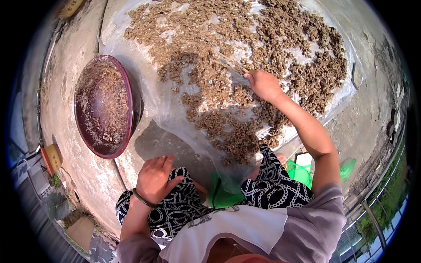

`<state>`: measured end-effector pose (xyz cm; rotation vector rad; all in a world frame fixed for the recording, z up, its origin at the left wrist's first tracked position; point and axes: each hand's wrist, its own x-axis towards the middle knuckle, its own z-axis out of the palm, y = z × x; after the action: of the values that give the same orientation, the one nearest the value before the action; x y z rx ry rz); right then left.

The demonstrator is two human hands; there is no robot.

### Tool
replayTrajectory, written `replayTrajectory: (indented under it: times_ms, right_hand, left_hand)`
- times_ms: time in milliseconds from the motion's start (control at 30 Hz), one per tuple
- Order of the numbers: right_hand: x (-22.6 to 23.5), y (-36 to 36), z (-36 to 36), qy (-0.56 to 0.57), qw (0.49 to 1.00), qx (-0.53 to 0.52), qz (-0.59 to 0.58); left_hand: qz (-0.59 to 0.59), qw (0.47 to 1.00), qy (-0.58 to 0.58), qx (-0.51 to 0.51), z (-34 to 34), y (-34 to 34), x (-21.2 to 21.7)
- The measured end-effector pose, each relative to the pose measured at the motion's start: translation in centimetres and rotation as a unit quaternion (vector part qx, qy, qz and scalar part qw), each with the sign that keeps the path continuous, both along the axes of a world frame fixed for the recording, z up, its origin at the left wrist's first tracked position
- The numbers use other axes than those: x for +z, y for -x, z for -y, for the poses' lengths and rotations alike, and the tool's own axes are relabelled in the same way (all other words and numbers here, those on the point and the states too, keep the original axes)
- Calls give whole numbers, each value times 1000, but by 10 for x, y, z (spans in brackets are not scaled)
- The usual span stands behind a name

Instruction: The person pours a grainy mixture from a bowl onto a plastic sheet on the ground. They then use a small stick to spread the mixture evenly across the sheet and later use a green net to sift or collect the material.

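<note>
My right hand (264, 85) is closed around a pair of chopsticks (237, 65), thin and light brown, whose tips reach into the clumps. Brown, crumbly clumps (298, 65) lie spread in an uneven layer over a clear plastic sheet (164, 107) on the ground. Bare patches of the sheet show between them. My left hand (154, 179) rests on my left knee, fingers stretched out and holding nothing; a dark bangle circles that wrist. What the chopstick tips touch is too small to make out.
Left of the sheet stands a dark red basin (130, 105), with brown crumbs stuck over its inside. Green material (223, 195) shows between and beside my legs. A yellow-brown pot (52, 158) stands at far left; a metal railing (372, 219) runs along the lower right.
</note>
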<state>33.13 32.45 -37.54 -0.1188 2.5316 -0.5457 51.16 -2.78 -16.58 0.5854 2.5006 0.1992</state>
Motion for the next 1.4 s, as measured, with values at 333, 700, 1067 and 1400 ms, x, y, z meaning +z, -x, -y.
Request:
replayTrajectory:
  times_ms: [333,700,1067,1400]
  right_hand:
    - [-8,40,63,-35,985,150,81]
    - [-17,101,158,-41,998,42,21]
    - [-18,112,223,5,1000,28,3]
    - [-20,51,255,40,995,84,43]
  left_hand:
    - [33,999,-14,21,-11,0,-1]
    - [41,996,-78,25,13,-14,22]
    - [66,995,-49,47,45,-28,20]
    - [62,995,-48,65,53,-36,20]
